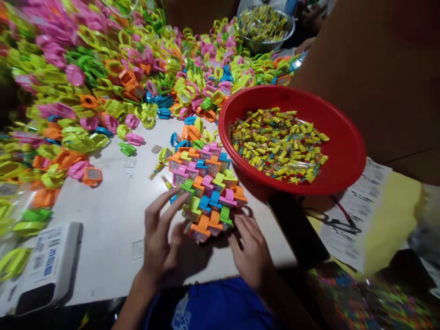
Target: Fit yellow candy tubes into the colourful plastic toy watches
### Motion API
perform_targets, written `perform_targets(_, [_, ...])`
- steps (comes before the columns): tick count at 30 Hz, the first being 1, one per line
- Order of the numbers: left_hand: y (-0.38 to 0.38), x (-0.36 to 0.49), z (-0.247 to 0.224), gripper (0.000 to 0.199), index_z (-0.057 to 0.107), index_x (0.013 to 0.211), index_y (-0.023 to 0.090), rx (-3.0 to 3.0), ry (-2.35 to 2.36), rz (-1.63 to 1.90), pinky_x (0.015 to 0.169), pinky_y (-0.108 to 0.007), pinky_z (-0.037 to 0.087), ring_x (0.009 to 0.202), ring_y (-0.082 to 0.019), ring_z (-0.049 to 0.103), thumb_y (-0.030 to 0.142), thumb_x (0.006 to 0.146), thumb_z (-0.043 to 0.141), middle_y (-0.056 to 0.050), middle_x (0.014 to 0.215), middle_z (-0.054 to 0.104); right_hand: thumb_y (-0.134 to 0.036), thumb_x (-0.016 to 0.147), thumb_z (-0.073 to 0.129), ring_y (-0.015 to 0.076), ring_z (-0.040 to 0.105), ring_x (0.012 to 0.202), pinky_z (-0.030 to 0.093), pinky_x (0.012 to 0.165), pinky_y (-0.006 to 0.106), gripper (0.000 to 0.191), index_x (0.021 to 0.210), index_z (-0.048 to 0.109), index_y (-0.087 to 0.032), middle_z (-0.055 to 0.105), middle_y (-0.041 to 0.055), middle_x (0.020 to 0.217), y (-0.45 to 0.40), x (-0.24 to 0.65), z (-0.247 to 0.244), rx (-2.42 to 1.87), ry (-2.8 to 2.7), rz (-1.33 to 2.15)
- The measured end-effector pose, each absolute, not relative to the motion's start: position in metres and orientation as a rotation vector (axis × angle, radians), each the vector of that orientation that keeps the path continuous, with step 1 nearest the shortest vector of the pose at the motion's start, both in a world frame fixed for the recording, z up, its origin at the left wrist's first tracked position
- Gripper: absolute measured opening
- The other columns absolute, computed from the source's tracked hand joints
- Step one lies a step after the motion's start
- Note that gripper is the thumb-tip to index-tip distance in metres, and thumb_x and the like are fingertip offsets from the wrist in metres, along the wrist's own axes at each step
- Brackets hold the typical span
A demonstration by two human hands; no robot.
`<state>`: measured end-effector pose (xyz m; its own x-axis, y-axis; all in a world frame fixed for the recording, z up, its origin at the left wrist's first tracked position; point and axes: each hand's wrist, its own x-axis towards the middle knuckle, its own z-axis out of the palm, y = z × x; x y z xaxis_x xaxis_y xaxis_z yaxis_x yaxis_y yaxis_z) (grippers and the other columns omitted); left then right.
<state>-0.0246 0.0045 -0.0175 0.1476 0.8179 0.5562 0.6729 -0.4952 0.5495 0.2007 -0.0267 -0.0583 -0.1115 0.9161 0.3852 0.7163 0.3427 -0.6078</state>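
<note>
Far left: loose lime, pink and orange plastic clips [68, 91] lie heaped across the desk [110, 256], with a white carton [48, 266] at its near corner. A small clear plastic square [138, 249] lies just beside the left hand [161, 233]. That hand's fingers [168, 201] are spread wide and pressed against the left side of a stacked block of coloured clips [206, 192], which stands mid-desk between both hands. Step in hand, as judged: both hands are holding and steadying the block. It looks loosely built, so moving it would call for both hands to stay on it. The right hand [249, 252] has its fingers curled against the block's lower right side, also holding on. Further right, a red plastic basin [347, 151] of wrapped yellow sweets [278, 144] sits just past the block. Beyond it are a black phone [297, 229] and printed sheets [357, 206].
</note>
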Motion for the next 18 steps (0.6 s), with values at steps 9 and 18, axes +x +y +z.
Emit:
perform_targets(9, [0.022, -0.087, -0.058, 0.04, 0.058, 0.147, 0.023, 2.31, 1.798, 0.641, 0.107, -0.054, 0.055, 0.133, -0.033, 0.063, 0.019, 0.108, 0.047, -0.016, 0.147, 0.065, -0.005, 0.105, 0.053, 0.0173, 0.075, 0.093, 0.061, 0.079, 0.028, 0.028, 0.112, 0.072, -0.024, 0.075, 0.0047, 0.105, -0.048, 0.208, -0.057, -1.356, -1.628, 0.44])
perform_targets(18, [-0.018, -0.08, -0.009, 0.019, 0.068, 0.119, 0.023, 1.871, 1.773, 1.174, 0.072, -0.032, 0.063, 0.089, -0.021, 0.072, 0.027, 0.109, 0.052, -0.006, 0.105, 0.073, -0.009, 0.103, 0.053, 0.0175, 0.075, 0.087, 0.062, 0.074, 0.028, 0.027, 0.114, 0.067, -0.029, 0.075, 0.0006, 0.096, -0.056, 0.215, -0.013, -1.211, -1.771, 0.494])
